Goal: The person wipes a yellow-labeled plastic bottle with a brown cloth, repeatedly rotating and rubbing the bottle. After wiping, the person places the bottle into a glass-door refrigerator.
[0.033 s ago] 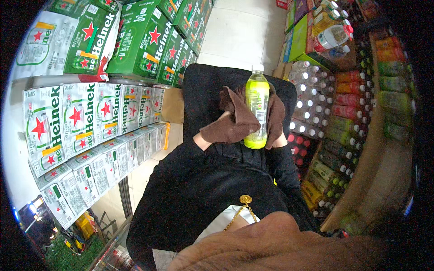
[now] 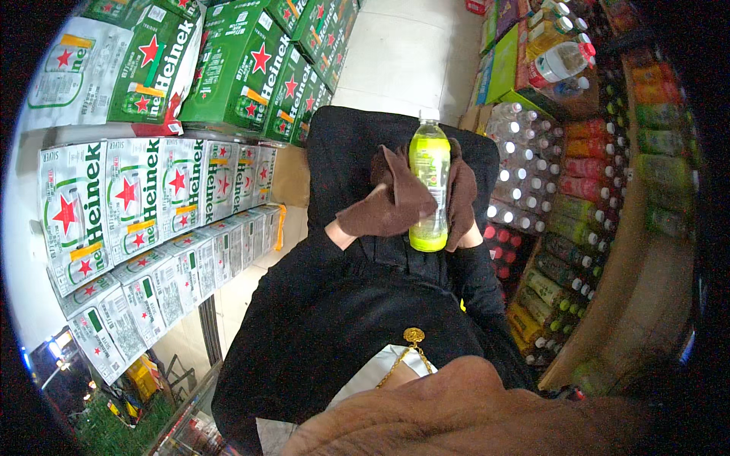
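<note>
A clear plastic drink bottle [image 2: 430, 182] with a yellow-green label and a white cap stands nearly upright between my hands, in front of my body. Brown cloth [image 2: 397, 176] covers both hands, hiding most of the fingers; I cannot make out whether it is one piece or two. My left hand [image 2: 384, 209] presses the cloth against the bottle's left side. Around its right side, my right hand [image 2: 462, 201] closes through the same brown fabric. Bare wrists show below the cloth, above black sleeves.
Green beer cartons [image 2: 236, 72] and silver cartons [image 2: 125, 186] are stacked at the left. Shelves on the right carry many drink bottles [image 2: 517, 171]. A black surface [image 2: 342, 152] lies behind the bottle, with pale floor tiles [image 2: 391, 57] beyond. A large clear bottle [image 2: 561, 62] stands far right.
The bottle has turned slightly in my hands, so its label shows a different part. Its cap has shifted a little to the left. Both hands stay nearly in place.
</note>
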The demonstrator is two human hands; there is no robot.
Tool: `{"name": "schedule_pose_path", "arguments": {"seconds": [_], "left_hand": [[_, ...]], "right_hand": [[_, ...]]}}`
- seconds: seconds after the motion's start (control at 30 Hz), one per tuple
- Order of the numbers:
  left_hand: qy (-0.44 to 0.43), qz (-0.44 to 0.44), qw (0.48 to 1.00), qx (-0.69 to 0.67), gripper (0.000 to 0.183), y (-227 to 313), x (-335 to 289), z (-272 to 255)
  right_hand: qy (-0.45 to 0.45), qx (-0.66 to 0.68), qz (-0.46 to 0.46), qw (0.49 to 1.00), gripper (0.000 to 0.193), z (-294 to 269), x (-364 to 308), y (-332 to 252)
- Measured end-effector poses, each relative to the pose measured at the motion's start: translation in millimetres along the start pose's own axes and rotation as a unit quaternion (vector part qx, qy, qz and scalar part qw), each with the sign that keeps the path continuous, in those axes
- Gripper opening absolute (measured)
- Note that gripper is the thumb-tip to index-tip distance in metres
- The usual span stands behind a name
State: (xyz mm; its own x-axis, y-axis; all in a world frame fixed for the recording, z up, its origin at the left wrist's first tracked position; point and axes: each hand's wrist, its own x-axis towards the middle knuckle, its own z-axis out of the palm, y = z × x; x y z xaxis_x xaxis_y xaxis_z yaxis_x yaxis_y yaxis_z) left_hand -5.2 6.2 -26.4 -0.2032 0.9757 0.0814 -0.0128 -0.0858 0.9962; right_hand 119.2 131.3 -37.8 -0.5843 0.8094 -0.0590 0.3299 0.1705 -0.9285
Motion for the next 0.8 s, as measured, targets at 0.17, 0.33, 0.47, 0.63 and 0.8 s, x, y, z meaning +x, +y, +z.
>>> {"name": "schedule_pose_path", "arguments": {"seconds": [0.17, 0.33, 0.47, 0.63, 0.8], "left_hand": [[-0.057, 0.129, 0.953, 0.266, 0.043, -30, -1, -20], [0.044, 0.181, 0.925, 0.330, 0.032, -12, 16, -28], [0.129, -0.008, 0.992, 0.001, 0.009, 7, 25, -14], [0.136, -0.144, 0.936, -0.290, 0.018, 1, 21, -5], [0.038, 0.117, 0.985, 0.123, 0.024, -17, 28, -29]], "right_hand": [[-0.019, -0.002, -0.021, 1.000, 0.038, 6, -1, -2], [-0.062, 0.058, -0.041, 0.996, 0.040, 12, -21, -16], [-0.093, 0.118, -0.062, 0.987, 0.041, 18, -46, -29], [-0.182, 0.131, -0.043, 0.974, 0.040, 12, -49, -27], [-0.207, 0.193, 0.062, 0.957, 0.039, 5, -44, -23]]}}
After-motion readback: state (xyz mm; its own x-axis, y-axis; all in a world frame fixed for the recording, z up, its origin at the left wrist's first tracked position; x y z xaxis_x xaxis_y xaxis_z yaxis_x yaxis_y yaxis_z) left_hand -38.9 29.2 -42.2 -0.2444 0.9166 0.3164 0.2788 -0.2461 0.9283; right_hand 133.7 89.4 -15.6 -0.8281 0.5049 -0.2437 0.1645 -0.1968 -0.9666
